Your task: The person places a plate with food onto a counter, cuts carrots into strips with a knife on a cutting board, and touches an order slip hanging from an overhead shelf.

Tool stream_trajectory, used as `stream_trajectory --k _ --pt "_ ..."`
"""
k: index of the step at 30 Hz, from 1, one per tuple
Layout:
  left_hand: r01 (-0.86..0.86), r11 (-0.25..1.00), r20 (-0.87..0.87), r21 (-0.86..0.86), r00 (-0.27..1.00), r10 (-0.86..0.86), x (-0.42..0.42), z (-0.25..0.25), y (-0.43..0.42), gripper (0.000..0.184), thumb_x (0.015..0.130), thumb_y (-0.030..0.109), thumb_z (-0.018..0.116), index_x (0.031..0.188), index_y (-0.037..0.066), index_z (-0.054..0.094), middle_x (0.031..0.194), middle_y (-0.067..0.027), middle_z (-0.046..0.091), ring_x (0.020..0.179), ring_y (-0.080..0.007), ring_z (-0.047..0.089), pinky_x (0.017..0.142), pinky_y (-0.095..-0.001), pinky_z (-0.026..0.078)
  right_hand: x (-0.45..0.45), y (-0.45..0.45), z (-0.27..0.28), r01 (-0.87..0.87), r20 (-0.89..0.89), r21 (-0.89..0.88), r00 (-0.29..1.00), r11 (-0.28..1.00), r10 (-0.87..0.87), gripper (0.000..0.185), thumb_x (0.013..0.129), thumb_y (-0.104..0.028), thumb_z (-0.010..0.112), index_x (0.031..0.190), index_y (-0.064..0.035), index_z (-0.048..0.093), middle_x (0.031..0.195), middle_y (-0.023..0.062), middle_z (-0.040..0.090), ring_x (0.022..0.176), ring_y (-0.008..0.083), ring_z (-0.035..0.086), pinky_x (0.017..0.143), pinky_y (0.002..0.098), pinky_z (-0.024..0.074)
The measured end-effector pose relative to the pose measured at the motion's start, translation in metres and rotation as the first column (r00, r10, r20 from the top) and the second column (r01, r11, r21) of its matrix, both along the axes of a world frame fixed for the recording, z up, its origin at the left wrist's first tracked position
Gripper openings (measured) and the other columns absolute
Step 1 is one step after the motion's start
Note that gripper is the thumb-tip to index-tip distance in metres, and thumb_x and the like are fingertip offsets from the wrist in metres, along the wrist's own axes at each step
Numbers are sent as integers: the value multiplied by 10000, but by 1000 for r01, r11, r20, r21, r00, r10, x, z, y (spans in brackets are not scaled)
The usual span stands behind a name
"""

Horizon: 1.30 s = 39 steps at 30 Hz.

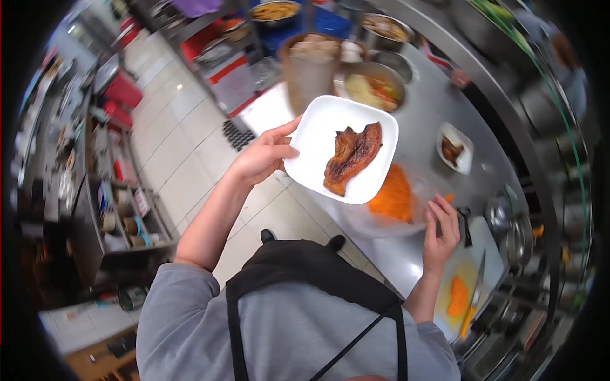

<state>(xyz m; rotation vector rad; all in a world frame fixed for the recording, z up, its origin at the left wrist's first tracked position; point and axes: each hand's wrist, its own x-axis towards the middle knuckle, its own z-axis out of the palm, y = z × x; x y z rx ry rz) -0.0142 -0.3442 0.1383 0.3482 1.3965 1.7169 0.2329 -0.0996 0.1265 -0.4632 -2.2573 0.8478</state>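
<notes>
My left hand (270,152) grips the left edge of a white square plate (314,127), thumb on top of the rim. On the plate lie dark browned strips of meat (356,155). Beyond and below it, a clear bag or bowl (375,227) on the steel counter holds shredded orange food (394,197), partly hidden by the plate. At that container's right side is my right hand (441,232), its fingers loosely bent and apart, with nothing visible in them. Whether it touches the container, I cannot tell.
A cutting board (492,257) at the lower right bears a carrot piece (457,297) and a yellow-handled knife (475,295). A small white dish (466,164) holds more meat. Metal bowls (401,79) of food stand at the back. Tiled floor (184,136) lies left.
</notes>
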Motion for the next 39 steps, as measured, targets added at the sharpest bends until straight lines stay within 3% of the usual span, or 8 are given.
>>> stream_trajectory --k 7,12,19,26,32,35,36,39 --pt "-469 883 -52 19 881 470 -3 -25 -264 708 698 -29 431 1371 99 254 1073 -102 562 874 -171 599 689 -347 540 -160 -195 -10 -571 17 -7 821 821 571 175 754 6 594 923 -19 629 953 136 611 885 263 588 776 315 452" --pt "-707 707 13 -33 707 707 -10 -41 -440 708 690 -37 418 1366 100 261 1063 -130 559 851 -214 605 687 -412 549 -276 -327 -99 -763 154 -84 626 641 765 149 770 -35 579 912 -21 622 885 144 602 827 273 586 737 329 457" --pt "-920 392 -54 -20 392 918 -101 -52 -638 716 684 -63 420 1363 82 246 1051 -177 553 823 -281 625 626 -401 565 -331 -341 -310 -765 852 -194 179 615 491 274 733 -247 573 931 -70 643 916 198 609 898 331 583 778 408 463" --pt "-986 136 -63 98 130 990 -236 -49 -773 619 727 -74 394 1317 96 314 1136 -168 504 900 -311 598 685 -425 557 -398 -267 -402 -589 974 -134 -224 797 -2 287 759 -298 536 873 -64 655 954 190 606 913 342 575 792 417 456" --pt "-996 -84 6 42 -83 996 -331 -36 -867 623 714 -53 410 1309 88 295 1143 -175 481 927 -334 572 727 -458 536 -636 -375 -394 -743 992 -121 -77 658 96 277 760 -292 532 826 -54 658 936 196 608 899 344 577 779 423 457" --pt "-981 -192 28 32 -191 981 -383 -43 -911 626 717 -50 413 1309 98 274 1143 -181 471 929 -342 568 729 -471 532 -790 -512 -397 -853 763 -10 331 521 556 266 760 -253 499 802 -38 651 898 202 613 862 371 579 765 433 461" --pt "-969 -245 48 24 -243 969 -401 -46 -927 633 718 -48 416 1313 106 266 1143 -185 468 932 -347 566 731 -475 530 -840 -563 -391 -770 900 19 290 637 324 284 729 -255 518 841 -26 643 824 202 618 817 359 599 730 428 470" --pt "-968 -235 107 87 -225 968 -452 -71 -994 512 717 -48 426 1218 8 339 1112 -201 473 938 -373 554 758 -481 524 -934 -706 -330 -898 645 -68 293 435 706 301 730 -284 606 924 -57 644 823 181 633 796 311 615 712 368 483"
